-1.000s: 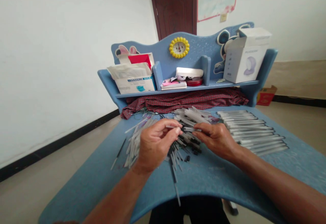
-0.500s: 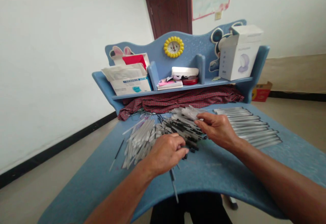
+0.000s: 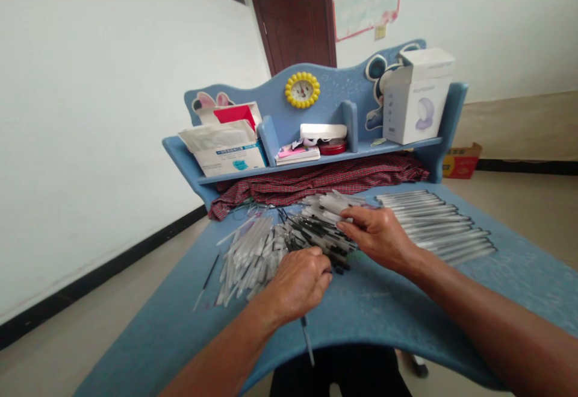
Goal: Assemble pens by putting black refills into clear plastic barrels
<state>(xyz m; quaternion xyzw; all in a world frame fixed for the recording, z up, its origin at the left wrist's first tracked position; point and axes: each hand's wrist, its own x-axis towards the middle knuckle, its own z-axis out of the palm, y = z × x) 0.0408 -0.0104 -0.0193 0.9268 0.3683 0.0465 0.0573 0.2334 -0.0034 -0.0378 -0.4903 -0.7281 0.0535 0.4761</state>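
Observation:
A heap of pen parts (image 3: pixel 316 225), black refills and clear barrels, lies in the middle of the blue desk (image 3: pixel 388 306). My left hand (image 3: pixel 300 282) is curled knuckles-up at the heap's near edge, its fingertips hidden. A thin refill (image 3: pixel 307 340) pokes out from under it toward the desk's front edge. My right hand (image 3: pixel 377 235) rests on the right side of the heap, thumb and fingers pinched on a clear pen part. Loose clear barrels (image 3: pixel 248 252) fan out to the left. A neat row of put-together pens (image 3: pixel 436 223) lies to the right of my right hand.
A red checked cloth (image 3: pixel 316 181) is bunched under the desk's shelf (image 3: pixel 325 159). The shelf holds a mask box (image 3: pixel 230 150), booklets, a red tin and a white carton (image 3: pixel 418 105). A small yellow clock (image 3: pixel 302 89) is on the backboard. A lone refill (image 3: pixel 206 278) lies far left.
My hands, which held one piece together above the heap, have parted. The left dropped toward the near edge and curled; the right moved back onto the heap.

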